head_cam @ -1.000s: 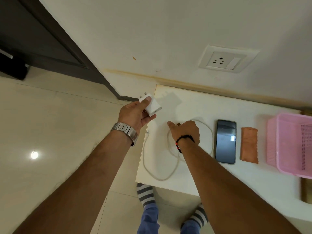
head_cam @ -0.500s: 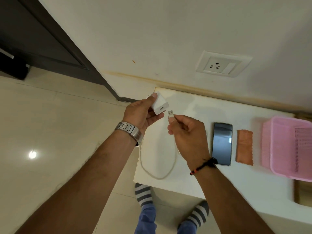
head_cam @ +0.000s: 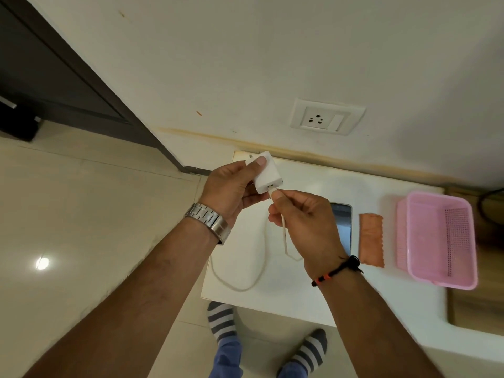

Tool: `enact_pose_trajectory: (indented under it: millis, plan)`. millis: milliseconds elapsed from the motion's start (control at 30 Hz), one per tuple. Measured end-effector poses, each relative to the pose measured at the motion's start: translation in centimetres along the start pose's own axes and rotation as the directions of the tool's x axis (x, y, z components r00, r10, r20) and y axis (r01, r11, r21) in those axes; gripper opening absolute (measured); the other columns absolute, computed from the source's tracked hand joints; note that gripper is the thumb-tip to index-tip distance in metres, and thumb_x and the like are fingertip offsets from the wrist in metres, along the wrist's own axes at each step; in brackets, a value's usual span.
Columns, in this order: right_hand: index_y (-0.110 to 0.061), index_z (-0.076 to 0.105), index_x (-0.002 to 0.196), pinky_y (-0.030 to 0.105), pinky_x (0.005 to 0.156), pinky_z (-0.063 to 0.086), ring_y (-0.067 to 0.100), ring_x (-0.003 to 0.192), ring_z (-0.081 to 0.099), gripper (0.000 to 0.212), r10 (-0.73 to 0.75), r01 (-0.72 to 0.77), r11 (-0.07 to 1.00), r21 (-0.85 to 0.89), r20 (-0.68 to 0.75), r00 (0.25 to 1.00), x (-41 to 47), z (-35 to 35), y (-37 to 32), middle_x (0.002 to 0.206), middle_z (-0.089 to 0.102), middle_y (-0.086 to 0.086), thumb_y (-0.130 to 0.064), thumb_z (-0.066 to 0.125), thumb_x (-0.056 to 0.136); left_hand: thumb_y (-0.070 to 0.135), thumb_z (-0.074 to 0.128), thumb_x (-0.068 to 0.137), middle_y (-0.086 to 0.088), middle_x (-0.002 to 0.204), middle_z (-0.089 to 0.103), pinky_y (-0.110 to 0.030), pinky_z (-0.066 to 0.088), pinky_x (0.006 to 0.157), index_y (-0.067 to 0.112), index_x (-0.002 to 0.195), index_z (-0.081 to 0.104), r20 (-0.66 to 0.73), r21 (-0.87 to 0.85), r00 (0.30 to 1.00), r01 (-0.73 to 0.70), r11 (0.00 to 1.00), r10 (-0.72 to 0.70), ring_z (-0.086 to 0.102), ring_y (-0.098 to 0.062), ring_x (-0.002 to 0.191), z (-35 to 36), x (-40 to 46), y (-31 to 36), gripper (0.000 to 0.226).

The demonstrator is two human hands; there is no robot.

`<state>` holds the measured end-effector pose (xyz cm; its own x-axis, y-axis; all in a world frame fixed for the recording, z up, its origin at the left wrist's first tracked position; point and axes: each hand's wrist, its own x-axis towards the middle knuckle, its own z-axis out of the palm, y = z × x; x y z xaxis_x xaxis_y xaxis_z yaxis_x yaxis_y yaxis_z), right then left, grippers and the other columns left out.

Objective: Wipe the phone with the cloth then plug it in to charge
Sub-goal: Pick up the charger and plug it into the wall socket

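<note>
My left hand [head_cam: 231, 186] grips a white charger adapter [head_cam: 266, 173] above the table's left end, its port facing my right hand. My right hand [head_cam: 302, 216] pinches the USB plug of the white cable [head_cam: 237, 285], with the plug tip at the adapter's port. The cable hangs from that hand and loops on the table. The dark phone [head_cam: 344, 227] lies flat on the table, partly hidden behind my right hand. An orange cloth [head_cam: 371, 241] lies just right of the phone.
A pink plastic basket [head_cam: 441, 238] stands at the right end of the white table [head_cam: 381, 192]. A wall socket with a switch [head_cam: 326, 120] sits above the table. A dark door frame is at the left; my striped-socked feet are below the table edge.
My right hand lifted the cable's plug off the table and brought it to the adapter's port. My left hand turned the adapter toward it.
</note>
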<state>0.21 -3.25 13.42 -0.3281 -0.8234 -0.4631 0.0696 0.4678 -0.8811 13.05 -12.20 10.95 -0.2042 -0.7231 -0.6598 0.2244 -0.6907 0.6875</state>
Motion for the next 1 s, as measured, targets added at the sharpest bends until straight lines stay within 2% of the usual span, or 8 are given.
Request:
enact_pose_trajectory:
  millis: [100, 433, 533, 633, 700, 767, 867, 1000]
  plan:
    - [-0.024, 0.077, 0.091, 0.019, 0.068, 0.061, 0.014, 0.072, 0.075, 0.008, 0.046, -0.044, 0.997, 0.065, -0.02, 0.999, 0.0, -0.4, -0.3, 0.076, 0.078, -0.001, -0.024, 0.07, 0.094, 0.021, 0.08, 0.089, -0.018, 0.101, 0.079, -0.038, 0.064, 0.072, 0.007, 0.106, 0.076, -0.002, 0.053, 0.997, -0.072, 0.996, 0.072, 0.078, -0.035, 0.089, 0.5, -0.3, 0.2, 0.023]
    - [-0.013, 0.079, 0.092, 0.031, 0.076, 0.064, 0.021, 0.078, 0.078, 0.008, 0.128, -0.127, 0.971, 0.201, 0.009, 0.992, 0.4, -1.5, -0.5, 0.082, 0.08, 0.007, -0.02, 0.076, 0.089, 0.021, 0.078, 0.091, -0.022, 0.113, 0.076, -0.04, 0.062, 0.078, 0.006, 0.12, 0.073, 0.004, 0.105, 0.996, -0.085, 0.991, 0.085, 0.075, -0.037, 0.101, 1.9, -0.7, -0.1, 0.034]
    - [-0.016, 0.076, 0.102, 0.032, 0.08, 0.063, 0.019, 0.085, 0.078, 0.021, 0.177, -0.191, 0.969, 0.155, 0.102, 0.979, 0.2, -2.6, -0.2, 0.091, 0.08, 0.004, -0.032, 0.076, 0.088, 0.02, 0.081, 0.087, -0.019, 0.107, 0.078, -0.041, 0.064, 0.076, 0.007, 0.116, 0.073, 0.006, 0.151, 0.995, -0.104, 0.983, 0.104, 0.077, -0.035, 0.098, 1.8, -0.9, -0.1, 0.034]
    - [-0.022, 0.071, 0.111, 0.034, 0.084, 0.061, 0.017, 0.099, 0.075, 0.028, 0.199, -0.23, 0.947, 0.225, 0.154, 0.968, 0.4, -3.8, -0.2, 0.104, 0.079, -0.002, -0.041, 0.069, 0.091, 0.02, 0.085, 0.082, -0.018, 0.096, 0.08, -0.041, 0.065, 0.073, 0.004, 0.108, 0.07, 0.03, 0.217, 0.991, -0.134, 0.967, 0.131, 0.078, -0.03, 0.087, 2.1, -1.2, -0.2, 0.034]
    - [-0.02, 0.072, 0.114, 0.036, 0.088, 0.06, 0.019, 0.103, 0.074, 0.025, 0.14, -0.185, 0.948, 0.26, 0.18, 0.974, 0.7, -4.1, -0.7, 0.109, 0.078, 0.0, -0.036, 0.064, 0.097, 0.022, 0.087, 0.081, -0.018, 0.095, 0.08, -0.038, 0.064, 0.068, 0.003, 0.107, 0.071, 0.064, 0.279, 0.987, -0.162, 0.947, 0.15, 0.078, -0.029, 0.082, 2.7, -1.4, -0.3, 0.037]
    - [-0.014, 0.073, 0.117, 0.039, 0.092, 0.059, 0.023, 0.105, 0.074, 0.025, 0.092, -0.134, 0.959, 0.25, 0.172, 0.981, 1.1, -4.2, -1.1, 0.111, 0.077, 0.006, -0.029, 0.063, 0.099, 0.024, 0.086, 0.081, -0.018, 0.1, 0.079, -0.037, 0.062, 0.069, 0.003, 0.109, 0.074, 0.078, 0.28, 0.983, -0.179, 0.943, 0.164, 0.078, -0.031, 0.088, 3.4, -1.5, -0.3, 0.037]
    - [-0.007, 0.07, 0.121, 0.042, 0.096, 0.057, 0.027, 0.107, 0.072, 0.026, 0.085, -0.115, 0.948, 0.297, 0.111, 0.99, 2.1, -4.6, -1.3, 0.114, 0.076, 0.011, -0.019, 0.063, 0.099, 0.022, 0.08, 0.087, -0.019, 0.108, 0.078, -0.038, 0.063, 0.075, 0.004, 0.11, 0.077, 0.087, 0.17, 0.992, -0.107, 0.98, 0.093, 0.076, -0.037, 0.1, 4.1, -1.2, 0.2, 0.029]
    - [-0.003, 0.064, 0.126, 0.043, 0.098, 0.056, 0.029, 0.105, 0.073, 0.032, 0.149, -0.156, 0.919, 0.363, 0.047, 0.988, 3.7, -5.4, -1.8, 0.113, 0.075, 0.017, -0.012, 0.068, 0.095, 0.004, 0.077, 0.089, -0.029, 0.116, 0.073, -0.048, 0.062, 0.091, -0.006, 0.11, 0.073, 0.068, 0.106, 0.998, -0.025, 0.994, 0.017, 0.07, -0.045, 0.11, 4.4, 0.0, 0.4, 0.023]
